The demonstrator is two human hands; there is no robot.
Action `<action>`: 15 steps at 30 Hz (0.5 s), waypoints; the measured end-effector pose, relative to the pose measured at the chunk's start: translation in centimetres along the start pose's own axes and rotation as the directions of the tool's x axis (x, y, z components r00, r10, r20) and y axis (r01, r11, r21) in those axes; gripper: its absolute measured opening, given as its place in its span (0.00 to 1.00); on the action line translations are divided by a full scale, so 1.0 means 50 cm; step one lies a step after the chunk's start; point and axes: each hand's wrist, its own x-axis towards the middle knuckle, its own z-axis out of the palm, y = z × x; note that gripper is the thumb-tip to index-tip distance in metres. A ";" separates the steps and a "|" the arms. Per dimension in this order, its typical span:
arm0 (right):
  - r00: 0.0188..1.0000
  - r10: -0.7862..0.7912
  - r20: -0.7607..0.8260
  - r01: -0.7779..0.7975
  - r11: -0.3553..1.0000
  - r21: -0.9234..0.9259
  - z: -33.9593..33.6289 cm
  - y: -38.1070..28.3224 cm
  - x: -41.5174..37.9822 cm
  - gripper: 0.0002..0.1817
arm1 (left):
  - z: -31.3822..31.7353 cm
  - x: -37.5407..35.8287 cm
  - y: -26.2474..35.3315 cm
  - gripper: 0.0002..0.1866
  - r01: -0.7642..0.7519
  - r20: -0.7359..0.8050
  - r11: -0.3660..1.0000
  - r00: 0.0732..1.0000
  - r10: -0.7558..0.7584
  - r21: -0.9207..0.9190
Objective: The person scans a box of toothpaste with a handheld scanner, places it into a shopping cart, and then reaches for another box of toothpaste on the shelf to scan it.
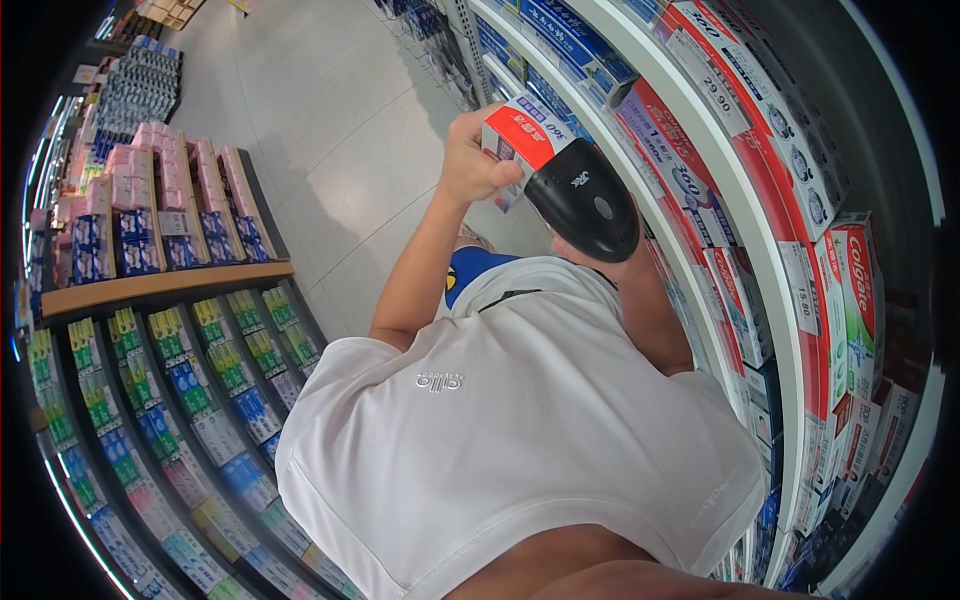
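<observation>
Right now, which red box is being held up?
The red-and-white box in the left hand, next to the black scanner. Only this one is held; the other red boxes sit on the shelves.

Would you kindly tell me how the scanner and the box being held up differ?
Colour: the scanner is mostly black, while the box is printed in red, white and purple.
Shape: the scanner has a rounded outline; the box has flat faces and straight edges.
Hold: the right hand, partly hidden, has the scanner; the left hand has the box.
Both carry white lettering.
</observation>
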 end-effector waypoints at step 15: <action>0.973 -0.230 0.012 0.226 0.942 -0.246 -0.006 -0.007 0.005 0.27 | -0.020 0.026 -0.004 0.32 -0.039 0.110 0.993 0.994 0.026 0.115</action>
